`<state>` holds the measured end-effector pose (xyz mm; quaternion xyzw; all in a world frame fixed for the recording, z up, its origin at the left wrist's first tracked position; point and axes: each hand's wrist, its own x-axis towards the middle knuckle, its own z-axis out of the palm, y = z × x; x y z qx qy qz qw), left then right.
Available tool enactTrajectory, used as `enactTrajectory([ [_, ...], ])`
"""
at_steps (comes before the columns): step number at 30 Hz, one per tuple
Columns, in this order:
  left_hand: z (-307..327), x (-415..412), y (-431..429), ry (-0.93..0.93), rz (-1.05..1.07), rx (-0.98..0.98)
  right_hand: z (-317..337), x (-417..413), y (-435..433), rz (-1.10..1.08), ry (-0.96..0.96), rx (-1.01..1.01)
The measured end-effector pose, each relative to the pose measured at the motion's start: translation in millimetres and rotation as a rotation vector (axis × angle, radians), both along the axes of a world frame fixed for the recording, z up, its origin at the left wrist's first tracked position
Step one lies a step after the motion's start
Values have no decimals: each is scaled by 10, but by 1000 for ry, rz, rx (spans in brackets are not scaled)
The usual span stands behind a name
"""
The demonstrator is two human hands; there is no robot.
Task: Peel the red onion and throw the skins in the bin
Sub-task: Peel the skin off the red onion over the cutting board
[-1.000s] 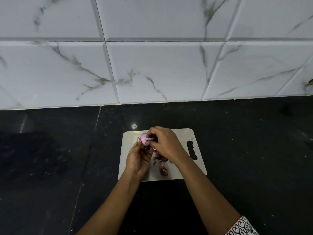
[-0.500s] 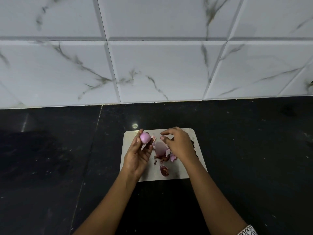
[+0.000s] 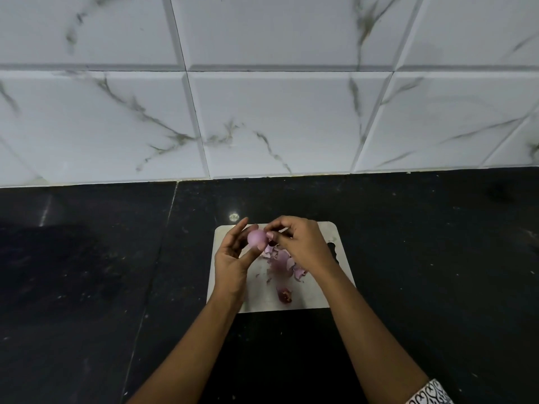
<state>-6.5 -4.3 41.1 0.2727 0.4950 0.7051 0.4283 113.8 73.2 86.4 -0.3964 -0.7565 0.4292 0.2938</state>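
Observation:
A small pale purple onion [image 3: 257, 238] sits in the fingertips of my left hand [image 3: 233, 258], held just above the far left part of a light cutting board [image 3: 256, 298]. My right hand [image 3: 300, 243] is right beside the onion, thumb and forefinger pinched at its right side on a bit of skin. Loose purple skins [image 3: 281, 259] lie in a pile on the board under my right hand. A darker red scrap [image 3: 284, 295] lies nearer the board's front edge. No bin is in view.
The board lies on a black stone counter [image 3: 116, 287] with a seam running down its left part. A white marble-look tiled wall [image 3: 262, 112] rises behind the counter. A patterned sleeve cuff [image 3: 428, 393] shows at the bottom right.
My right hand drew away from the onion, dropping skin onto the pile, and has now come back to pinch at its right side. The left hand has kept hold of the onion.

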Motion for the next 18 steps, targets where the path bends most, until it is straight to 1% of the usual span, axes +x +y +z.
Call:
enactTrajectory([
  [4, 9, -9, 7, 28, 1, -5, -24, 4, 16, -31, -12, 63],
  [8, -1, -2, 9, -13, -77, -16, -50, -5, -7, -62, -21, 61],
  [10, -15, 3, 19, -48, -92, -18, -62, -11, -11, -98, -14, 13],
  [12, -29, 1, 25, -76, -83, -20, -45, -9, -9, -148, 50, -87],
  [13, -34, -4, 24, -81, -79, -19, -36, -5, -1, -140, 62, -122],
  [16, -45, -14, 9, -27, -72, -5, -31, -14, -42, 23, -7, -132],
  [18, -37, -12, 1, 10, -53, 18, -45, -47, -82, 20, 31, -157],
])
